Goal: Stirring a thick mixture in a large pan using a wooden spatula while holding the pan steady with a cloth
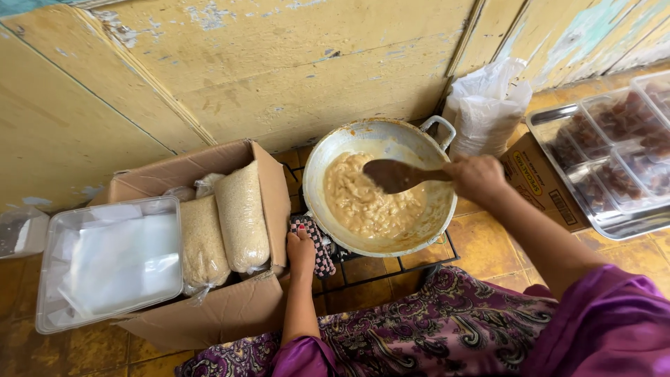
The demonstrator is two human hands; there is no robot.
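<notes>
So your right hand (478, 178) has its grip closed around the handle of a wooden spatula (398, 174), blade sitting over the pale, lumpy mixture (363, 202) in the wok (335, 150). Makes sense to hold it from the far end like that, since it keeps your fingers off the pan. Your left hand (301, 250) is pressed on a checked cloth pad (321, 244) at the near rim, grip clamped over it as far as I can tell (the fingers are mostly hidden), probably to steady the wok without touching metal. The wok sits on a black wire stand (391, 269) on the tiled floor.

To your left there's a cardboard box (269, 181) holding two bags of pale grain (241, 216), with a clear plastic tub (105, 262) resting on top. On your right, a white plastic bag (485, 105) and a metal tray (558, 115) of lidded containers with brown pieces inside.
</notes>
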